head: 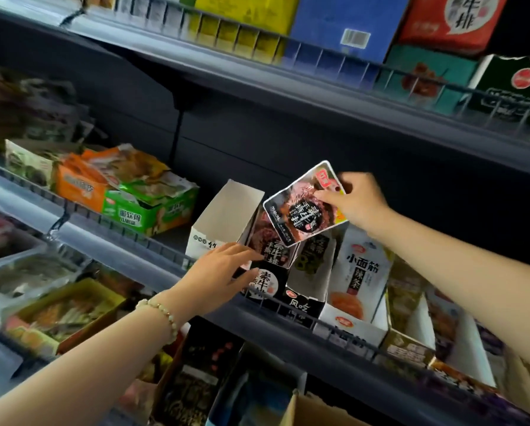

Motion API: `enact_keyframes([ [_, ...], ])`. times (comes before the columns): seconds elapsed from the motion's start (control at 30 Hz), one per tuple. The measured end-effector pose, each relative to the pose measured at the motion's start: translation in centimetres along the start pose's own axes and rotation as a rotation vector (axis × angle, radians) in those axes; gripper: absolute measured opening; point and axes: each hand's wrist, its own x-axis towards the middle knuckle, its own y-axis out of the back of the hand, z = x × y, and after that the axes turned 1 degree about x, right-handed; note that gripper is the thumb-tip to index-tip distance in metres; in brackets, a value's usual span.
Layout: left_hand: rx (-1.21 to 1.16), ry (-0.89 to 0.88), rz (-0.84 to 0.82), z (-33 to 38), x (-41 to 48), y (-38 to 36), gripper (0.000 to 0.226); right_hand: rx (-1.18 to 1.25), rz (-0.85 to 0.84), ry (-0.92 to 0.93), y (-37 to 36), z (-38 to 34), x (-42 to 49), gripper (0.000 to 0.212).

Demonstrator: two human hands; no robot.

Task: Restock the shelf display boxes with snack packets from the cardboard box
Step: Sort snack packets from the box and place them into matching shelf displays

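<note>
Pinching the top corner of a snack packet (300, 207) between thumb and fingertips, the right hand (358, 199) holds it tilted just above a black display box (265, 287) on the middle shelf. The left hand (220, 272), with a bead bracelet (165, 315) on its wrist, lies with nearly straight fingers against that box's left side and front, thumb on the front panel. Standing packets of the same kind (269, 241) fill the box. Packet and box both carry 素牛排 in white brush characters.

Just left stands a white box (223, 216) with its flap up, contents hidden. To the right is a black-and-white box (306, 299) marked 风吃, then a white box (362, 272) reading 小面筋. Farther left, a green box (140, 210) and an orange box (79, 186) hold loose packets. A wire rail (153, 256) runs along the shelf front. At the bottom edge, a corner of the cardboard box (312, 410) shows.
</note>
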Motion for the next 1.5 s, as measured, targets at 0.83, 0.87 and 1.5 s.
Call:
enact_keyframes([
  [0.83,-0.029,0.015,0.013,1.3,-2.8,-1.0,0.055,-0.319,-0.121,0.305,-6.1,5.1,-1.4,0.045],
  [0.87,-0.057,0.02,0.013,2.2,-3.4,-0.9,0.054,-0.285,-0.122,0.302,-5.1,5.3,-2.5,0.043],
  [1.5,-0.657,0.432,-0.241,13.2,-17.6,-8.4,0.05,0.081,-0.631,-0.352,-0.9,19.0,-35.4,0.043],
])
